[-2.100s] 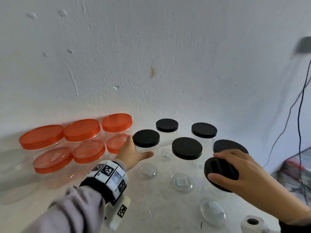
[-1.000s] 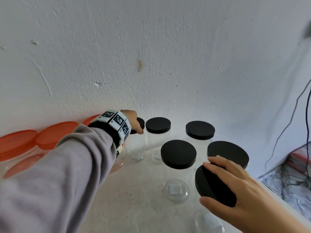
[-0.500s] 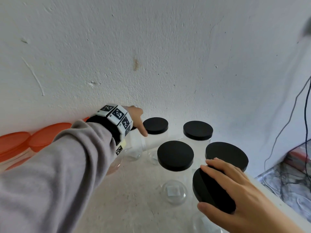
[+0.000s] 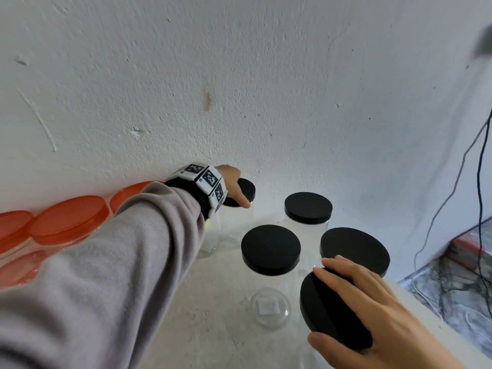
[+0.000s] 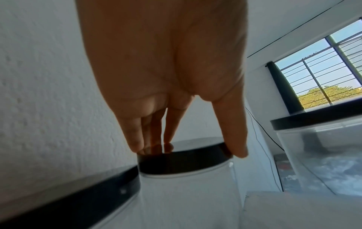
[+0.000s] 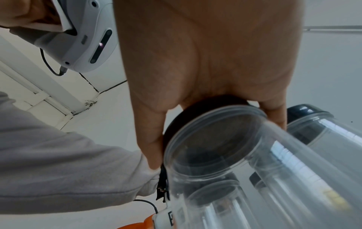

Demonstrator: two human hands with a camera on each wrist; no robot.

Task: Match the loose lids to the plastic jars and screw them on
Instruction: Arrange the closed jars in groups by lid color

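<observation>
Several clear plastic jars stand by the wall. My left hand (image 4: 237, 194) reaches to a small back jar (image 5: 188, 193) and grips its black lid (image 4: 246, 189). In the left wrist view the fingertips (image 5: 137, 147) sit on the lid's (image 5: 184, 161) top edge and the thumb lies down its right side. My right hand (image 4: 322, 304) holds a large black lid (image 4: 332, 323) tilted over an open clear jar (image 6: 215, 139) at the front right. In the right wrist view that lid (image 6: 205, 108) is held at an angle behind the jar's rim.
Three more black-lidded jars (image 4: 270, 249) (image 4: 308, 207) (image 4: 354, 250) crowd between my hands. Orange-lidded jars (image 4: 69, 219) line the wall at left. The white wall is close behind. The table edge and dangling cables (image 4: 479, 182) are at right.
My left arm has stretched to the back row and the hand has shifted right from one small black lid onto its neighbour. The right hand still holds the large lid, barely moved.
</observation>
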